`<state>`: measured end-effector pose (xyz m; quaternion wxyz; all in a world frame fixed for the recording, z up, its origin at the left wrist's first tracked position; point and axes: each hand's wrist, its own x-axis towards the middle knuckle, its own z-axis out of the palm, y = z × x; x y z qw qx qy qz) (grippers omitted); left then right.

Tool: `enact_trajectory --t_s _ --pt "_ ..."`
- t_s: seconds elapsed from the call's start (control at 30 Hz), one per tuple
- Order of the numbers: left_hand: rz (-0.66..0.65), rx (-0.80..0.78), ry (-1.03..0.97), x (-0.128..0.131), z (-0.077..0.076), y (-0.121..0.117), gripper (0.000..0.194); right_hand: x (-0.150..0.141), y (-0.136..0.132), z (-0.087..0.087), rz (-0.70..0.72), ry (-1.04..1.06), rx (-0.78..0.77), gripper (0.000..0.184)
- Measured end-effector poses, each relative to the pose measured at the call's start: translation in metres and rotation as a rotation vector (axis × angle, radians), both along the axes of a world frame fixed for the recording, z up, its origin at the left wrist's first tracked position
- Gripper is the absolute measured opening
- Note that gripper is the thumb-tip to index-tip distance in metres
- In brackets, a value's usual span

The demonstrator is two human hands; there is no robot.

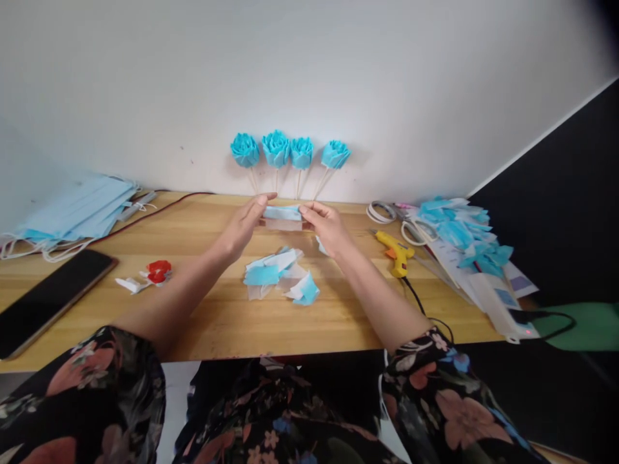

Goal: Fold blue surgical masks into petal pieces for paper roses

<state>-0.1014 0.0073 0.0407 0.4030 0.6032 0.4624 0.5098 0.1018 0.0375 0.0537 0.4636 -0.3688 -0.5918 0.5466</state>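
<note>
Black floral sleeves [454, 393] lay nearest, at about five and seven o'clock, with bare forearms running from them over the wooden tabletop [217, 332]. Both hands were gripping one thing: a narrow strip of pleated mask fabric [283, 213], raised over the tabletop towards twelve o'clock. The left hand [247, 222] held its nine o'clock end between thumb and fingers; the right hand [325, 222] pinched its three o'clock end. A paler layer showed just below the blue; whether it belonged to the same strip could not be told.

By its look, the strip was feather-light and soft, likely to sag or crease wherever it was slack, and its thin layers might have slid over each other or torn under a hard pull. The two short ends, taken between thumb and fingertips with light, even tension, seemed the right hold, leaving the middle unpinched.

Loose fabric scraps [265, 274] lay at six o'clock from the strip. Four blue fabric roses [276, 149] stood on sticks at twelve, and a yellow hot glue gun [400, 254] lay at about four.
</note>
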Motion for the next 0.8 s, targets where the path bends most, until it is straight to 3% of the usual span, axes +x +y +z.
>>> enact_trajectory --t_s 0.23,0.6,0.8 --pt "-0.057 -0.104 -0.155 0.014 -0.015 -0.008 0.074 -0.001 -0.006 -0.025 -0.089 0.102 -0.058 0.035" --pt "0.025 -0.093 -0.167 0.013 -0.013 -0.015 0.068 -0.002 -0.017 -0.028 -0.091 -0.114 0.184 0.022" --pt "-0.005 -0.08 -0.218 0.014 -0.015 -0.013 0.065 -0.003 -0.016 -0.03 -0.112 -0.069 0.147 0.023"
